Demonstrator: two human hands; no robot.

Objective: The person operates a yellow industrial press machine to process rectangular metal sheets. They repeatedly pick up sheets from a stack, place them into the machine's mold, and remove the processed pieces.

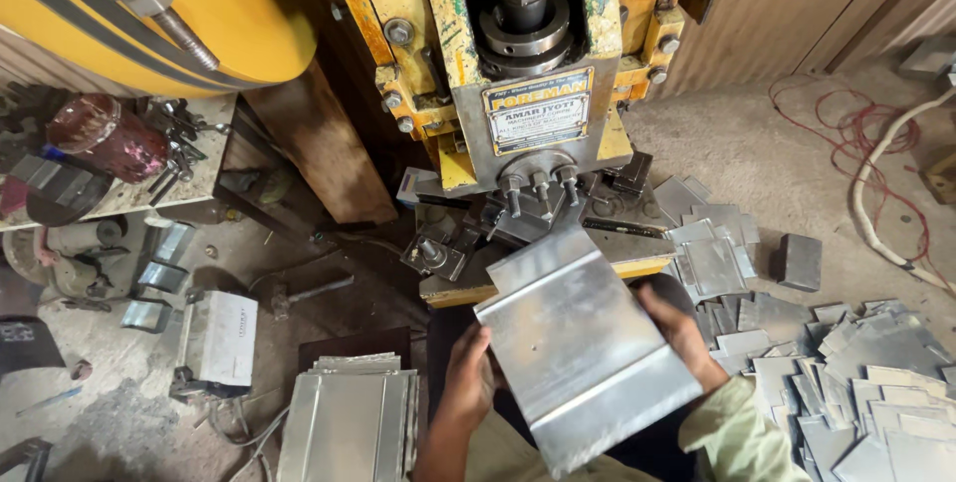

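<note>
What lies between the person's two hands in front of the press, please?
The head view shows a bent metal sheet spanning from left hand to right hand, each gripping an edge.

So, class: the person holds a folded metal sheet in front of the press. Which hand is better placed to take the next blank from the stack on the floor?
Probably the left hand: the stack of folded sheets lies just beside it, while the right hand grips the far edge of the metal sheet, near the loose offcuts.

Left hand point(468, 382) raised, fingers curled in a grip at one side, bare forearm below, right hand point(687, 338) opposite, fingers clamped, wrist in pale green sleeve, both hands level
</note>
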